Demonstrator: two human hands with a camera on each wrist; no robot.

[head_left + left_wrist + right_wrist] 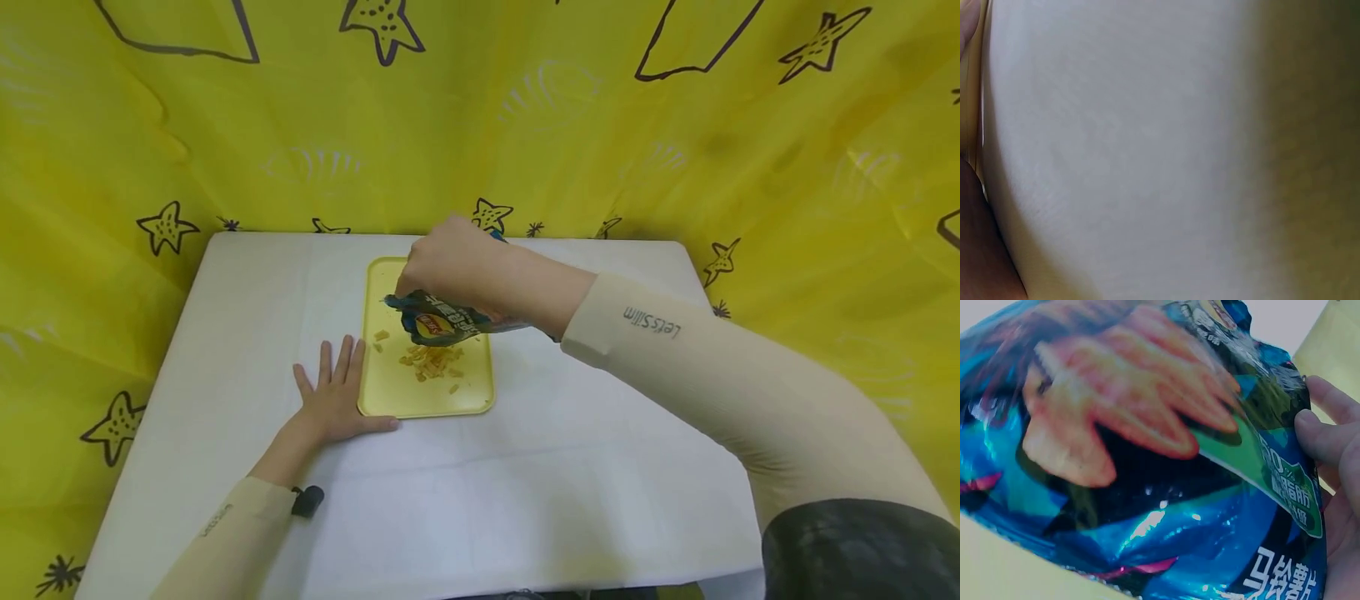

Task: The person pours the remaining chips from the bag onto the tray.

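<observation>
My right hand [459, 265] grips a shiny blue potato chip bag [442, 321], holding it tilted above the yellow tray [390, 387]. In the right wrist view the bag [1147, 462] fills most of the frame, thumb and fingers [1319, 434] pinching its side edge. Broken chips [431, 361] lie in a small heap on the tray just below the bag, with a few pieces scattered around. My left hand [335, 406] rests at the tray's near left corner, fingers spread and straight, thumb along the near edge. Only a bit of that hand [985, 256] shows in the left wrist view.
The tray lies on a table with a white cloth [600, 467]. Behind and beside the table hangs a yellow curtain [450, 125] with drawn stars and fish bones. My right forearm [675, 358] reaches across the table's right side.
</observation>
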